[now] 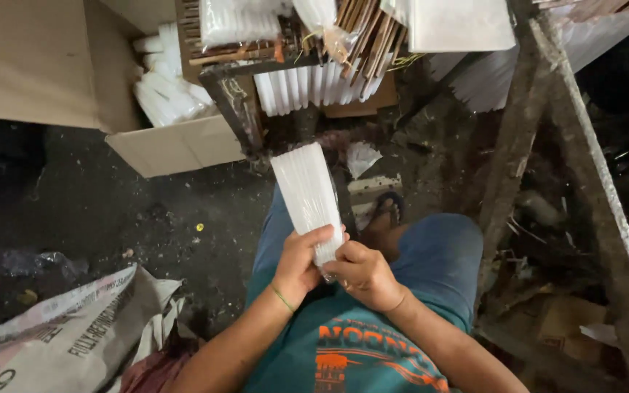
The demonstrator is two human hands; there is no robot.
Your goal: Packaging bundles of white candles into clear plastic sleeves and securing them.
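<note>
Dark, littered ground (147, 211) is spreading below a seated person, with a printed sack (67, 327) lying at the lower left and an open cardboard box (176, 145) holding white packets sitting farther off. Both hands are working at the lower end of a clear plastic packet of white sticks (306, 191), which is standing out upward and away from the lap, over the knees in blue shorts (438, 255). The left hand (300, 266) is closing around the packet's bottom from the left, fingers wrapping over its front face, while the right hand (364, 275) is pinching the same end from the right, fingertips pressing at the bottom edge just beside the left thumb. Most of the packet is rising free above the two grips. It is looking long, flat and pale, its thin sticks lying parallel inside glossy wrapping. Beyond it, more white sticks (318, 87) are hanging in a row under a wooden rack (256, 54).
</note>
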